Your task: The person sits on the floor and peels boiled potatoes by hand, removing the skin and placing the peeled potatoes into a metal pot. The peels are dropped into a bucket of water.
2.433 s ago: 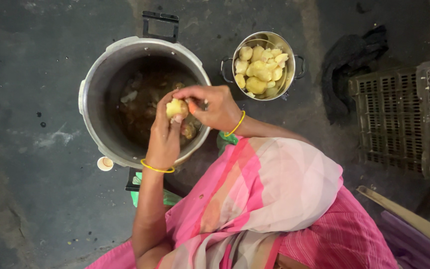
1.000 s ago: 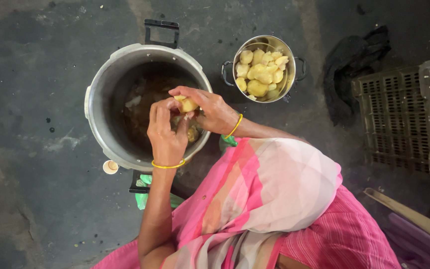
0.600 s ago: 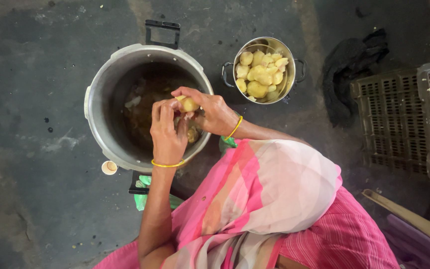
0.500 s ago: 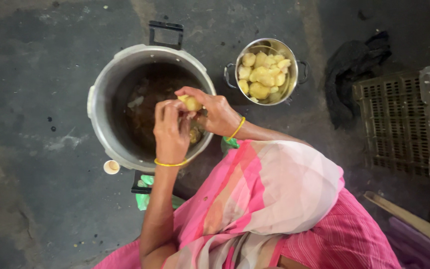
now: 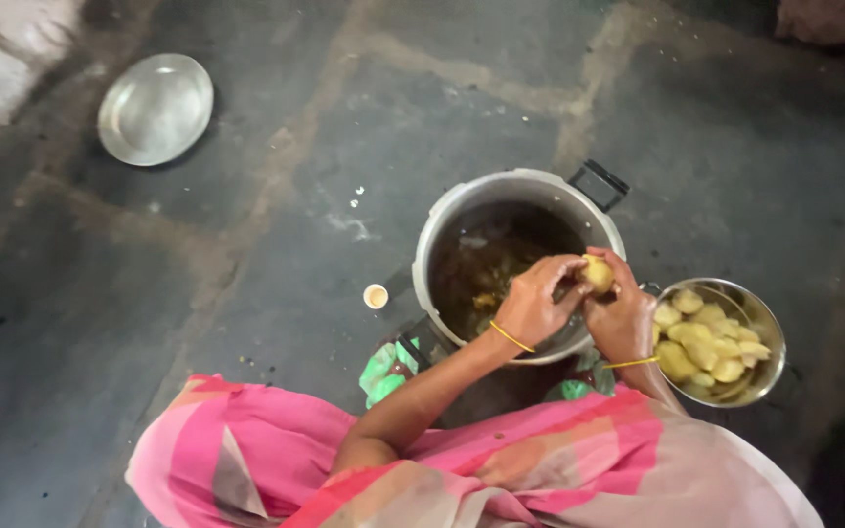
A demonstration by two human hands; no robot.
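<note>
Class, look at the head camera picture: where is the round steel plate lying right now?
The steel plate lies on the dark stone floor at the upper left of the head view, well apart from the big pot and both hands.

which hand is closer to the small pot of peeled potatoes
Right. The right hand sits just beside the small pot's near rim, holding a potato. The left hand is farther off, over the big pot, fingers on the same potato.
</note>
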